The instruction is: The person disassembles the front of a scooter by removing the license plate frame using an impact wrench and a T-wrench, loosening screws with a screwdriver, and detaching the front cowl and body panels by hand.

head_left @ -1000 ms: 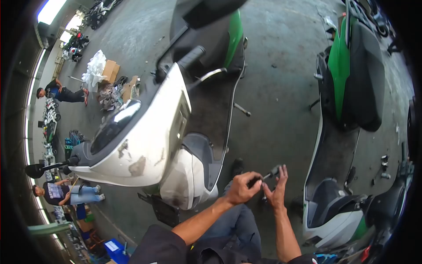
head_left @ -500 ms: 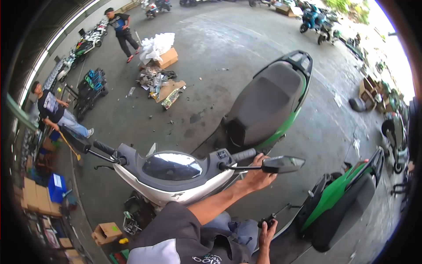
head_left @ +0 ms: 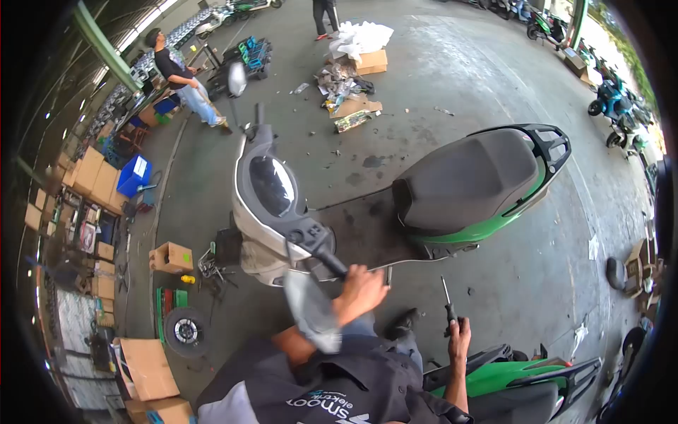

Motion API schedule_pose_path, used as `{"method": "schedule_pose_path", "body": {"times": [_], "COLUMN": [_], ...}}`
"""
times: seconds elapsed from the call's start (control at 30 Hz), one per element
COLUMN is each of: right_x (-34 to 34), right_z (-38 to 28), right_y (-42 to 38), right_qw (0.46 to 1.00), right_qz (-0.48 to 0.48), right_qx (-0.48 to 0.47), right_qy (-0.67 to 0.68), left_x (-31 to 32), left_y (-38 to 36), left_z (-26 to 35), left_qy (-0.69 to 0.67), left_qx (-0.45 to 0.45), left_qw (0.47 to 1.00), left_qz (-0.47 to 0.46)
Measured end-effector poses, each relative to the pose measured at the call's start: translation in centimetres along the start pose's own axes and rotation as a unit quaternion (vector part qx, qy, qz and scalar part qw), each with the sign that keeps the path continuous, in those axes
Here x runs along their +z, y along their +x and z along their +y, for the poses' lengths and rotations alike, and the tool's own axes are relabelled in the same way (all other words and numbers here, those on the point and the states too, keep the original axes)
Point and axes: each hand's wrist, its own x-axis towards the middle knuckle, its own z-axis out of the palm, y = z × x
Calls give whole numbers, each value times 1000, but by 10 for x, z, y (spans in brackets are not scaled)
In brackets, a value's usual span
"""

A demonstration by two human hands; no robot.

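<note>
My left hand is wrapped round the end of a black handlebar grip on a white and green scooter. The scooter's mirror hangs over my left forearm and is blurred. Its handlebar is turned, with the dark glossy display on top; the grey seat lies to the right. In my right hand, held low and to the right, is a screwdriver with its shaft pointing up and away from me.
A second green scooter stands close at my lower right. Cardboard boxes and a wheel are at the left. Beyond the scooter lies a debris pile. One person stands back left, another at the top.
The view has turned, and the handlebar has swung round with my left hand still at its grip. The screwdriver in my right hand now points more upward. The person at the left has changed posture.
</note>
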Motion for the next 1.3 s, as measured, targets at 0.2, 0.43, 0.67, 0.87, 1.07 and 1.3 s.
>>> {"method": "schedule_pose_path", "body": {"times": [0.2,0.43,0.67,0.87,1.07,1.3], "right_x": [-29,34,132,198,257,323], "right_z": [15,-57,-124,-146,-145,-127], "right_y": [32,43,56,94,138,163], "right_qw": [996,973,928,908,879,818], "right_qz": [-44,-190,-357,-412,-473,-564], "right_qx": [4,-57,-100,-58,60,71], "right_qy": [-80,-120,-47,-42,1,89], "left_x": [-90,-51,9,-10,-18,-18], "left_y": [-111,-118,-85,-47,-65,-34], "left_z": [-50,-36,-42,-84,-108,-154], "left_qy": [71,-154,-377,-502,-460,-582], "left_qx": [-297,-355,-345,-317,-415,-538], "left_qw": [952,919,859,800,782,606], "left_qz": [-2,-71,4,87,66,67]}}
